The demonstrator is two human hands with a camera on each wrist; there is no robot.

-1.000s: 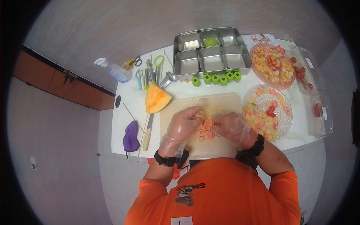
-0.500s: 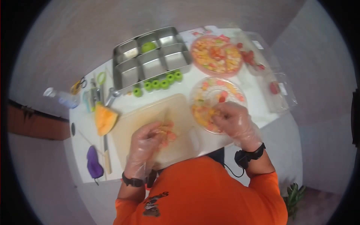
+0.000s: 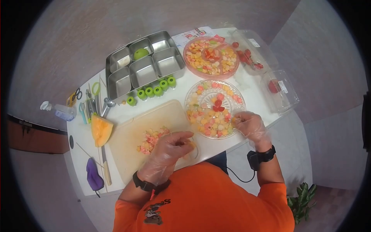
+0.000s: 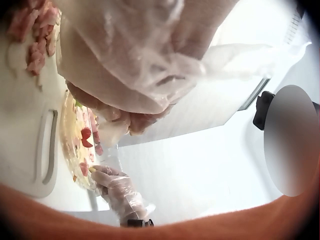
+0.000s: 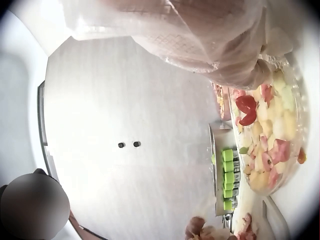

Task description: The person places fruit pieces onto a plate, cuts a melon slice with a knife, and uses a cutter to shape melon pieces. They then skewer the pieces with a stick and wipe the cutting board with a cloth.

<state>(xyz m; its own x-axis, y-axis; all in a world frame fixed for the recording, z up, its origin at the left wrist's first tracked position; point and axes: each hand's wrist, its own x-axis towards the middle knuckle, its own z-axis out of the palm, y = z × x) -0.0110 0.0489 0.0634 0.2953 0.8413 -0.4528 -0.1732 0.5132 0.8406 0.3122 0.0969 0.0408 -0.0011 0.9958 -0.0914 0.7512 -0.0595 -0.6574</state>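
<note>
In the head view, my gloved right hand (image 3: 251, 127) is at the right rim of the clear glass plate (image 3: 192, 98). Its fingertips pinch a small yellow fruit piece (image 4: 92, 170), plainer in the left wrist view. Small shaped fruit pieces (image 3: 210, 116) in yellow, pink and pale green cover much of the plate, with red pieces (image 3: 218, 106) at its middle. My gloved left hand (image 3: 166, 152) hovers over the right part of the cutting board (image 3: 129, 129), fingers curled; I cannot tell what they hold. Beside it lies a heap of pink and yellow fruit pieces (image 3: 148, 141).
A steel tray (image 3: 112, 94) with compartments, one holding a green fruit (image 3: 141, 54), stands at the back. Before it are several green-topped cutters (image 3: 149, 92). Left are a melon wedge (image 3: 101, 129), a knife (image 3: 107, 172) and a purple pouch (image 3: 94, 176). Strawberry boxes (image 3: 284, 98) stand right.
Both hands worked together over the heap on the board; then the right moved to the plate, now at its right rim. The left has lifted off the heap and shifted right. The view swung right.
</note>
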